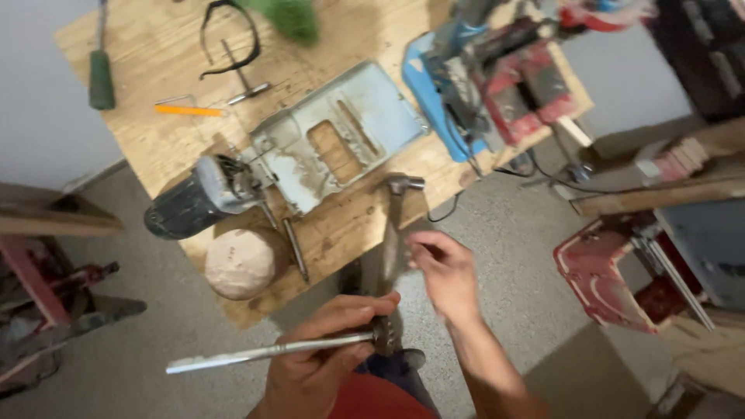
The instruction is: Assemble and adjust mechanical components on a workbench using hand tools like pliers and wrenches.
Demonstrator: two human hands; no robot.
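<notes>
Surface [163, 147]: a plywood board is lying tilted in the view, over a grey floor, and it is carrying most of the tools.
Floor [497, 233]: grey and speckled, it is showing below and beside the surface.
Red machine [528, 85]: it is sitting at the far right corner of the surface, partly on a blue plate; it is blurred.
Metal plate [341, 132]: a pale blue plate with a square hole is lying in the middle of the surface.
Motor [194, 206]: a dark grey body is lying just left of the metal plate and is touching it.
Wooden ball [244, 262]: a round pale piece is resting at the near edge of the surface, just below the motor.
Red stand [605, 271]: it is standing on the floor at the right, well apart from the hands.
Left hand [318, 361]: it is closing around the rod, with the fingers wrapped over it, below the near edge of the surface.
Right hand [446, 271]: it is gripping the hammer handle; the hand is blurred, so I cannot tell how tight.
Rod [264, 353]: a long metal rod is pointing to the left from the left hand, with a dark toothed end near the thumb.
Hammer [396, 225]: its head is resting at the edge of the surface, and the handle is going down to the right hand.
Green handle [101, 77]: it is lying at the far left of the surface.
Pencil [188, 111]: orange, it is lying near the green handle.
</notes>
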